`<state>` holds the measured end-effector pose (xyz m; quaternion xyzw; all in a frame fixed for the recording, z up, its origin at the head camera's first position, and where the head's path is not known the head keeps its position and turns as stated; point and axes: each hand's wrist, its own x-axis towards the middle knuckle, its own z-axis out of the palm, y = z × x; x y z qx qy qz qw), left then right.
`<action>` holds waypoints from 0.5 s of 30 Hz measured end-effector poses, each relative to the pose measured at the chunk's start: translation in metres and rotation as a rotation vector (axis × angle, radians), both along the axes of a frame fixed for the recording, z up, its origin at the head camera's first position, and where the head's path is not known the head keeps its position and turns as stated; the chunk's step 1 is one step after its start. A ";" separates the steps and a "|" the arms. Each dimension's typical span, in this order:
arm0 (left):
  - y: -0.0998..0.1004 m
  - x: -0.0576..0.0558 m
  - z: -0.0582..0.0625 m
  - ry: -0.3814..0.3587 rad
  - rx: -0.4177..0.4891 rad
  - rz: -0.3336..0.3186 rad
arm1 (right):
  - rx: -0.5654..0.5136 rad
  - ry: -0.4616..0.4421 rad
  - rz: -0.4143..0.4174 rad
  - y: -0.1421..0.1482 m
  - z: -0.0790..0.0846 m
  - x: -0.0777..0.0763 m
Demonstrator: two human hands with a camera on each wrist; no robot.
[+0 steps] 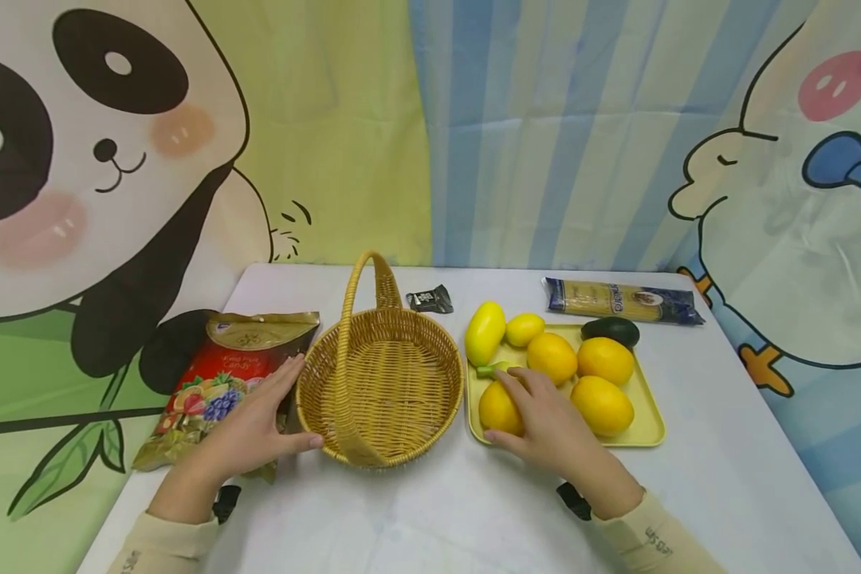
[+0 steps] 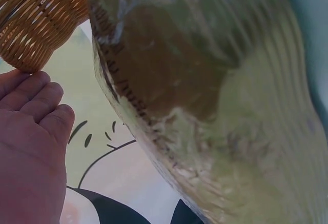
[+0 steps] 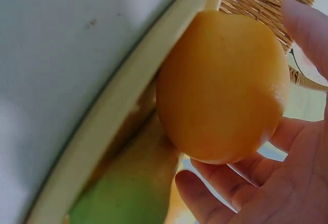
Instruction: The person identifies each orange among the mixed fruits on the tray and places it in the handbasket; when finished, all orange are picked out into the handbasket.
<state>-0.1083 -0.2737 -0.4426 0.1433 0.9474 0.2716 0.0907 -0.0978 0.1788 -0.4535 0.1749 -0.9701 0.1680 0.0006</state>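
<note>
In the head view, my left hand [image 1: 258, 422] rests against the left side of the wicker basket [image 1: 441, 418], its fingers extended. Fingertips of that hand meet the woven wall in the left wrist view. A yellow-orange round fruit [image 3: 220, 85] is at the front left of the yellow tray [image 1: 649, 434]. Around this fruit curve the fingers and thumb of my right hand [image 1: 548, 418]; the right wrist view has the fingers at its underside and the thumb near its top. Several other yellow fruits [image 1: 603, 406] lie in the tray, beside a green-stemmed yellow piece [image 1: 489, 370].
A red and gold candy bag [image 1: 218, 375] lies left of the basket, partly under my left arm. Behind the basket is a small black packet [image 1: 432, 300]. A dark green avocado-like fruit [image 1: 610, 331] sits at the tray's back edge, near a pasta pack [image 1: 620, 301].
</note>
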 end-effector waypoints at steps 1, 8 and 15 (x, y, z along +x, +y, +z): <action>0.000 0.000 0.000 -0.001 0.002 0.002 | -0.002 0.002 -0.001 0.000 -0.001 0.000; -0.001 0.002 -0.004 0.000 0.014 0.017 | -0.025 -0.021 -0.026 -0.002 -0.007 0.000; 0.000 0.001 -0.004 -0.003 0.023 0.021 | -0.047 0.003 -0.025 -0.004 -0.006 0.000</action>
